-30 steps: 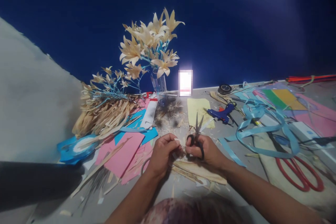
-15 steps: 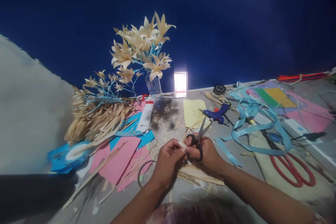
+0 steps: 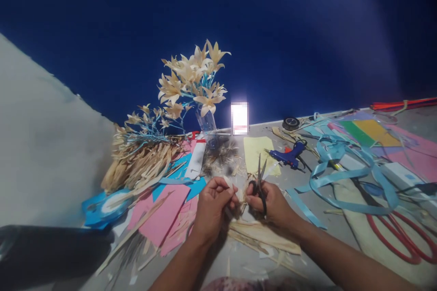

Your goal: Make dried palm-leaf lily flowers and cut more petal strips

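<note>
Between thumb and fingers, my left hand (image 3: 214, 207) pinches a small pale petal-like piece of dried husk (image 3: 228, 183). A short gap away, my right hand (image 3: 271, 204) is closed around black-handled scissors (image 3: 261, 182), whose blades point up and away from me, slightly parted. Below both hands lie several strips of dried husk (image 3: 262, 236) on the table. Pale husk flowers (image 3: 191, 77) on blue stems stand in a clear vase (image 3: 207, 127) farther back.
A blue glue gun (image 3: 288, 154) lies beside yellow paper (image 3: 257, 154). Looped light-blue ribbon (image 3: 317, 177) and red-handled scissors (image 3: 398, 238) are at right. At left are pink paper (image 3: 164, 213), a husk bundle (image 3: 139, 163) and a blue-and-white roll (image 3: 109, 204). A lit phone-like screen (image 3: 240, 118) stands at the back.
My hands have moved apart; the scissors in my right hand have shifted away from the husk piece and point more upright. The whole view has shifted slightly.
</note>
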`<control>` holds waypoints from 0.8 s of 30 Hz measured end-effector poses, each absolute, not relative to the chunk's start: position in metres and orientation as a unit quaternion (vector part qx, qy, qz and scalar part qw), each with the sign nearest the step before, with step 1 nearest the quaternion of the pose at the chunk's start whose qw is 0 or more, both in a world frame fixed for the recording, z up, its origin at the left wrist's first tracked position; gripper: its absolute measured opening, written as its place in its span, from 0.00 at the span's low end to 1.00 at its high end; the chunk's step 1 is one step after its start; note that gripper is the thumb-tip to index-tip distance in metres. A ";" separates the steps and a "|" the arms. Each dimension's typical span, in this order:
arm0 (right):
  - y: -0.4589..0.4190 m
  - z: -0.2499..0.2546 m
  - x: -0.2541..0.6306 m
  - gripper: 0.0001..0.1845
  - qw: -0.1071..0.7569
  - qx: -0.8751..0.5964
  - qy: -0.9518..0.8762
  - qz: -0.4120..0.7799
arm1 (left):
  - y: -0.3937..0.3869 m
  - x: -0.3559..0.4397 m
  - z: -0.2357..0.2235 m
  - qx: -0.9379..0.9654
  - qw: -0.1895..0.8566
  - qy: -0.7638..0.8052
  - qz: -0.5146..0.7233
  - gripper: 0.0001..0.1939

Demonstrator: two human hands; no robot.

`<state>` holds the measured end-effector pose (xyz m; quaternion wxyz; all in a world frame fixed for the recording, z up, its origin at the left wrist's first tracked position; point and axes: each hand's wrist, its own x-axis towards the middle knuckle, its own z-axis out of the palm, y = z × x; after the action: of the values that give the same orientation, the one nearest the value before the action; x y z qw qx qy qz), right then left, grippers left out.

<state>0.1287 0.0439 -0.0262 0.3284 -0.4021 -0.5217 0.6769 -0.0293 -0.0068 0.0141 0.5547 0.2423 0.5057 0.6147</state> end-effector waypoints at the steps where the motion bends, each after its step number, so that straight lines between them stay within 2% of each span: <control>1: 0.044 -0.025 0.129 0.16 0.327 -0.405 -0.521 0.677 | -0.005 -0.032 0.017 0.243 0.554 0.511 0.610 0.14; 7: 0.045 -0.018 0.129 0.14 0.329 -0.397 -0.525 0.678 | 0.006 -0.048 0.018 0.246 0.544 0.541 0.592 0.13; 17: 0.056 -0.023 0.130 0.13 0.352 -0.403 -0.547 0.644 | 0.043 -0.062 0.015 0.323 0.456 0.600 0.573 0.14; 24: 0.057 -0.024 0.131 0.10 0.342 -0.403 -0.559 0.639 | 0.074 -0.074 0.011 0.362 0.422 0.631 0.541 0.09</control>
<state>0.1312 0.0571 -0.0237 0.3424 -0.4027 -0.5591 0.6388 -0.0743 0.0744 0.0114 0.4223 0.3622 0.6305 0.5412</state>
